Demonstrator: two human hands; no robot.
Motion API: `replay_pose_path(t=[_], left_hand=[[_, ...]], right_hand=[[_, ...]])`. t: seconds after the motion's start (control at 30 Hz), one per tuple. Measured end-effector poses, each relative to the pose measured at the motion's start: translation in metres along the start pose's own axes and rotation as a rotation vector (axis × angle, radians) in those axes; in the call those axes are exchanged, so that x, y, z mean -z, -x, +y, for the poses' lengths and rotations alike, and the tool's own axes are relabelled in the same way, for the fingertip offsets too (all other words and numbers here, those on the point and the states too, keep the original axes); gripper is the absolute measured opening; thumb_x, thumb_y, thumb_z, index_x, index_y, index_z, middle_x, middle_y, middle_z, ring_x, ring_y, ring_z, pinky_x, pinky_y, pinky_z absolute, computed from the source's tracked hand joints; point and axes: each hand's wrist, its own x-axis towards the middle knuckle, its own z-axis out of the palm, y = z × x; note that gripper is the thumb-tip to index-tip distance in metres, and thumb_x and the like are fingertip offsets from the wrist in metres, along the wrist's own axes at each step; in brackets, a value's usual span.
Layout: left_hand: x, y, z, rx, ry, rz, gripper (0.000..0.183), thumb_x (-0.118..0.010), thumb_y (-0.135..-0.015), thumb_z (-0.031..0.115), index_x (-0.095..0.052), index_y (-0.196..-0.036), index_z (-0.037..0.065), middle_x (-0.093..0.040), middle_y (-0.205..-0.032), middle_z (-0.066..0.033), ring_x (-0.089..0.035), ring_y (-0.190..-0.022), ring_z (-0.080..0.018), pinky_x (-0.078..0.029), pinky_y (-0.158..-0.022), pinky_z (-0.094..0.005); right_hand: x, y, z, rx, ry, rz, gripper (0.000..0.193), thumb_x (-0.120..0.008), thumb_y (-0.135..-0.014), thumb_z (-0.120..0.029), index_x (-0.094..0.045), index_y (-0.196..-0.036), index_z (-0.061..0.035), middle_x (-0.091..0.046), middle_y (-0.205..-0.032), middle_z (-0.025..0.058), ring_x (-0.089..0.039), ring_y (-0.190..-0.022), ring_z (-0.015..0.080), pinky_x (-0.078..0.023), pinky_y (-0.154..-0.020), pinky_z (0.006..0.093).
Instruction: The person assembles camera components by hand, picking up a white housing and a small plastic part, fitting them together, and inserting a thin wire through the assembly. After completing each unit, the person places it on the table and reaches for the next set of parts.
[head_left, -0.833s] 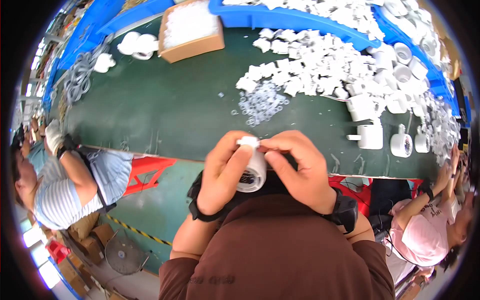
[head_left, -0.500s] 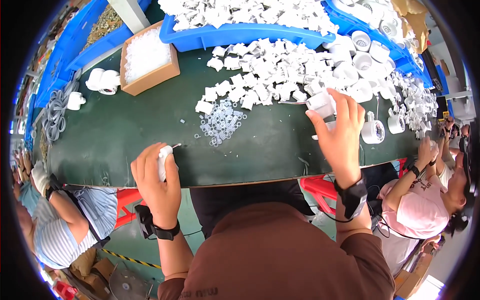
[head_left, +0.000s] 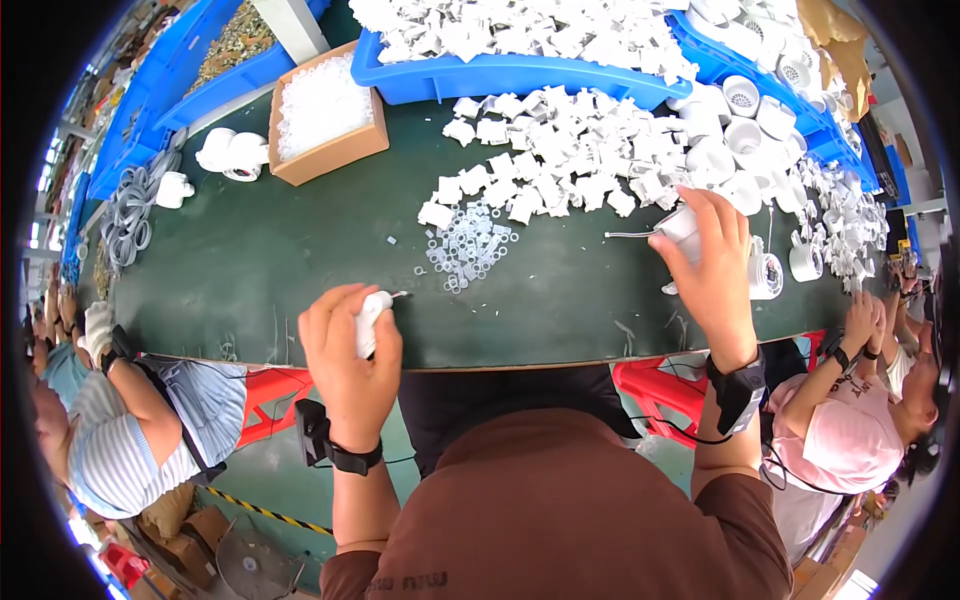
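Between the thumb and fingers of my left hand (head_left: 345, 340) is a small white plastic part (head_left: 371, 322), with a short wire end poking out at its top. My left hand is over the front of the green table. To the right, my right hand (head_left: 708, 262) grips a white plastic housing (head_left: 681, 230) from which a thin wire (head_left: 628, 235) sticks out to the left. The palm hides part of this housing. Just beyond that hand stands a round white housing (head_left: 765, 276) with dark innards. Small clear rings (head_left: 467, 245) lie piled between my hands.
A heap of white plastic pieces (head_left: 560, 150) spreads below a full blue bin (head_left: 520, 78). White cups (head_left: 742, 135) crowd the right. A cardboard box (head_left: 333, 157) of clear pieces and grey cable loops (head_left: 128, 215) are on the left. Co-workers sit at both sides.
The whole view has shifted, so the table appears farther right. My right hand and its housing have come slightly nearer to me. Both hands keep their parts.
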Motion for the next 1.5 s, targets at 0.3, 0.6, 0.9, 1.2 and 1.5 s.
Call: replay_pose_path(t=[0.3,0.6,0.9,1.2,1.5], left_hand=[[-0.014,-0.001,0.017,0.011,0.090,0.022,0.027,-0.076,-0.080,0.008,-0.067,-0.105,0.005,-0.064,-0.114,-0.0136,-0.059,-0.099,-0.0345,-0.049,-0.085,-0.0428],[-0.010,0.003,0.011,-0.022,0.131,-0.004,0.025,-0.076,-0.078,0.006,-0.068,-0.101,0.007,-0.067,-0.107,-0.0080,-0.060,-0.095,-0.0309,-0.048,-0.084,-0.0408],[-0.003,0.001,0.027,-0.096,0.207,-0.168,0.024,-0.076,-0.074,0.003,-0.069,-0.097,0.005,-0.068,-0.102,-0.0093,-0.060,-0.089,-0.0308,-0.050,-0.077,-0.0394],[-0.008,-0.007,0.025,-0.044,0.193,-0.159,0.019,-0.076,-0.076,0.010,-0.069,-0.094,0.007,-0.066,-0.098,-0.0055,-0.060,-0.085,-0.0301,-0.049,-0.076,-0.0391],[-0.008,-0.017,0.013,0.119,0.397,-0.213,0.016,-0.076,-0.078,0.013,-0.071,-0.091,0.004,-0.068,-0.093,-0.0098,-0.062,-0.084,-0.0339,-0.051,-0.075,-0.0412]], right_hand=[[-0.055,-0.030,-0.039,0.106,-0.253,0.003,0.022,-0.076,-0.086,-0.008,-0.066,-0.105,-0.0022,-0.064,-0.097,0.0126,-0.062,-0.092,0.0327,-0.050,-0.080,0.0410],[-0.042,-0.028,-0.057,0.129,-0.432,-0.037,0.016,-0.073,-0.088,-0.004,-0.066,-0.102,-0.0012,-0.065,-0.096,0.0112,-0.063,-0.082,0.0260,-0.051,-0.075,0.0353],[-0.074,-0.018,-0.096,0.151,-0.588,-0.107,0.010,-0.071,-0.089,-0.003,-0.069,-0.098,-0.0035,-0.062,-0.090,0.0110,-0.063,-0.075,0.0275,-0.050,-0.066,0.0351],[-0.057,-0.008,-0.090,-0.212,-1.011,-0.299,0.007,-0.068,-0.096,-0.004,-0.067,-0.102,-0.0007,-0.069,-0.094,0.0033,-0.064,-0.081,0.0104,-0.052,-0.073,0.0251],[-0.044,0.010,-0.102,-0.473,-1.609,-0.582,0.013,-0.068,-0.096,-0.002,-0.068,-0.109,-0.0005,-0.072,-0.101,0.0085,-0.070,-0.092,0.0162,-0.058,-0.086,0.0310]])
